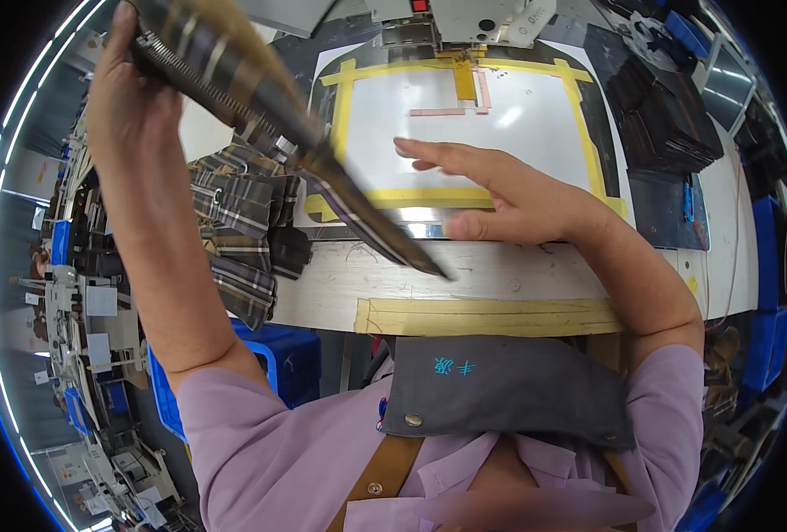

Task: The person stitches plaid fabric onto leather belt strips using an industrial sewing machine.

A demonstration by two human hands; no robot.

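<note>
Brown-and-black plaid cloth piece [245,64], held up aslant over the left side of the bench [491,273], its lower tip just L of the R hand [504,191]. L hand [135,111] is clamped on its upper end, tho cloth hides most fingertips; R hand is empty, thumb & fingers apart, above the white board [535,133]. Prob. light & floppy, not fragile, approx. no slip risk; zip [200,82] likely stiffens one edge. Best hold, I'd say: L at the top, R pinching the loose tip, clear of the zip teeth.
</note>
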